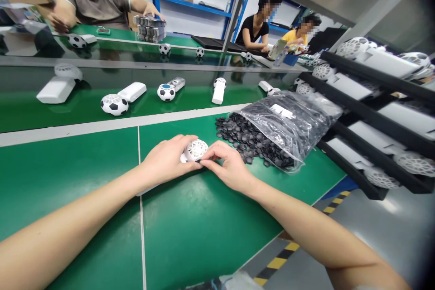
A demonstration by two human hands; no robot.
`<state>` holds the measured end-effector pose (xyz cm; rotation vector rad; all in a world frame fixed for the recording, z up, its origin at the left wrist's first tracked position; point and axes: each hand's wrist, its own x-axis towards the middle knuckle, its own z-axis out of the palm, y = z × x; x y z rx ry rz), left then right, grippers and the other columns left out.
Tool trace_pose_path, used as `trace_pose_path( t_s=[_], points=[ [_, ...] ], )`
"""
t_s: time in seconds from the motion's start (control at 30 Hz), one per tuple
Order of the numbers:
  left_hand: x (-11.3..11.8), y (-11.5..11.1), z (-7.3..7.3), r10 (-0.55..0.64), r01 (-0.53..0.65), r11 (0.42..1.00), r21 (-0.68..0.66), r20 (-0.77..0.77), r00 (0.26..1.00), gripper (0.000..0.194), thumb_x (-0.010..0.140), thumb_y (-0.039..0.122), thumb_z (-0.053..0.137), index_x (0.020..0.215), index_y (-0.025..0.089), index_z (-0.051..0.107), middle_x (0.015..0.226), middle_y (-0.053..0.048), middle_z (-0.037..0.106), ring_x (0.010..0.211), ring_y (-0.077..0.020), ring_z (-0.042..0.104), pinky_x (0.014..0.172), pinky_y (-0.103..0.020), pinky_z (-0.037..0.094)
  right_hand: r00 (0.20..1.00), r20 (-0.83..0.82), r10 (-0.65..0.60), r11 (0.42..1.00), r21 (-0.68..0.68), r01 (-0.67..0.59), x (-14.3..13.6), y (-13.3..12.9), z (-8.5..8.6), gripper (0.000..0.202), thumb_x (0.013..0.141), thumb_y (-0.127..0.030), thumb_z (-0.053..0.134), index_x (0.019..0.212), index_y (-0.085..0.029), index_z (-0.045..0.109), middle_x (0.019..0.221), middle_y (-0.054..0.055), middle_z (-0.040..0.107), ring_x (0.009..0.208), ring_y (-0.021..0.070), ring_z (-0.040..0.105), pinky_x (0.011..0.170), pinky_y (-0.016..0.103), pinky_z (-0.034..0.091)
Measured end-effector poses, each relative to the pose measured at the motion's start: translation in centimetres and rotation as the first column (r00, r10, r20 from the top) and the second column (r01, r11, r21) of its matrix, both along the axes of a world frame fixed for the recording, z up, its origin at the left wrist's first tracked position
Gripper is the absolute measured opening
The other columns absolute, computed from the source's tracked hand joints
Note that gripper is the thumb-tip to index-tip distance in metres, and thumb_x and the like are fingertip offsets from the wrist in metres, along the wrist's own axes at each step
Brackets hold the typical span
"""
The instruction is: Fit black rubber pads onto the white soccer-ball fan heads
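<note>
A white device with a round, openwork head (197, 149) lies on the green table, mostly covered by my left hand (170, 156). The fingers of that hand are wrapped round the head, with the thumb along its near edge. My right hand (226, 163) is closed in a pinch at the head's lower right rim. A small dark piece shows at the fingertips, too little of it to make out. Just beyond my right hand, many loose black pieces (238, 133) spill from a clear plastic bag (288, 122).
Black trays (377, 104) of white devices are stacked at the right. Past the table's pale edge strip (68, 131), a green conveyor (190, 108) carries several ball-headed devices, such as one at left (114, 104). Three people sit beyond, one with a hand on stacked parts (149, 29).
</note>
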<state>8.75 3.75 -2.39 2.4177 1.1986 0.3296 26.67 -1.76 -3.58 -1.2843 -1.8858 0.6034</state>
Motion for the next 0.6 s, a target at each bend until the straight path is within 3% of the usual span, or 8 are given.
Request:
trace_pose_path(
  t_s=[0.1,0.2,0.3,0.6],
  points=[
    [0.1,0.2,0.0,-0.002,0.003,1.0,-0.023,0.044,0.999,0.059,0.066,0.052,0.06,0.118,0.027,0.048,0.115,-0.002,0.057,0.101,-0.0247,0.055,0.082,-0.034,0.044,0.999,-0.038,-0.029,0.999,-0.021,0.028,0.1,0.4,-0.3,0.006,0.073,-0.019,0.064,0.073,-0.019,0.058,0.097,0.004,0.053,0.096,0.0166,0.053,0.081,0.033,0.046],
    [0.3,0.2,0.2,0.008,-0.006,1.0,-0.031,0.049,0.999,0.055,0.064,0.051,0.061,0.112,0.027,0.051,0.107,-0.002,0.059,0.094,-0.0239,0.057,0.074,-0.031,0.045,0.985,-0.17,0.002,0.987,-0.159,-0.029,0.2,0.6,-0.7,0.015,0.071,-0.018,0.063,0.079,-0.019,0.05,0.116,0.006,0.049,0.106,0.0172,0.051,0.082,0.033,0.049],
    [0.5,0.1,0.3,0.03,-0.03,1.0,0.0,0.012,0.999,0.054,0.063,0.051,0.062,0.109,0.026,0.051,0.104,-0.002,0.059,0.091,-0.024,0.058,0.07,-0.031,0.045,0.963,-0.27,0.029,0.974,-0.211,-0.088,0.2,0.8,-1.2,0.023,0.071,-0.017,0.063,0.081,-0.02,0.043,0.118,0.006,0.05,0.103,0.0163,0.053,0.076,0.03,0.052],
    [0.4,-0.1,0.2,0.017,-0.016,0.999,-0.042,0.022,1.0,0.055,0.065,0.05,0.062,0.114,0.03,0.048,0.111,0.002,0.059,0.096,-0.0218,0.057,0.073,-0.03,0.045,0.979,-0.197,0.058,0.986,-0.145,-0.087,0.8,0.3,-1.3,0.032,0.076,-0.02,0.06,0.104,-0.021,0.043,0.116,0.007,0.051,0.106,0.018,0.051,0.077,0.031,0.051]
  ],
)
